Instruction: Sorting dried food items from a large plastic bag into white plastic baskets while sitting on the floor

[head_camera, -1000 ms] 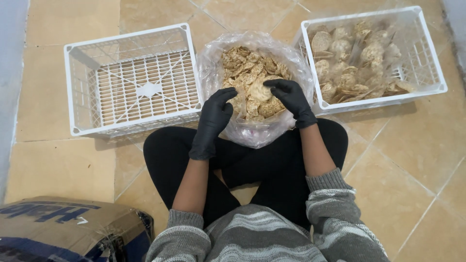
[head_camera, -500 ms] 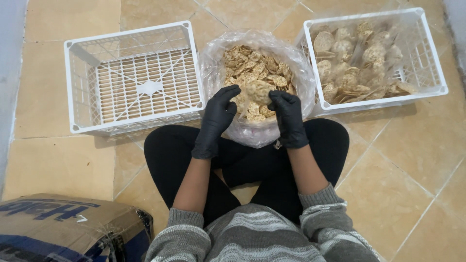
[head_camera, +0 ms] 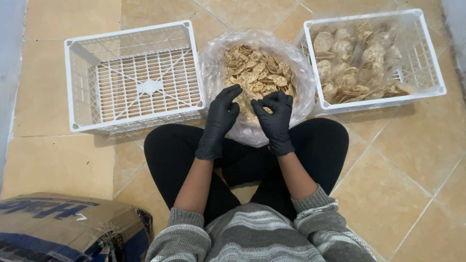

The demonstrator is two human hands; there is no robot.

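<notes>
Sweater: grey striped sleeves sit nearest the camera, pushed up the forearms, above black trousers on crossed legs.
Cardboard box: a brown box with blue print and shiny wrap lies on the floor well to the left of the clear bag, close to the person's left knee.
Left hand: the left hand, in a black glove, rests at the near edge of the clear bag, fingers stretched forward and spread over the crackers, palm down. It lies open and clamps nothing that can be seen.
Right hand: the right hand, also in a black glove, sits just beside the left one at the same edge of the bag. Its fingers curl in towards the thumb in a pinch over the crackers; whether a cracker is caught between them cannot be told.
Clear bag: the clear bag stands open on the floor just in front of the crossed legs, between the two crates.
Crackers: thin, round, tan crackers fill the bag, piled loosely.
Left crate: a white plastic crate stands touching the left side of the bag.
Right crate: a second white crate stands against the bag's right side, holding packed crackers in clear wrapping.
Floor: tan tiles lie under the bag and everything round it.
</notes>
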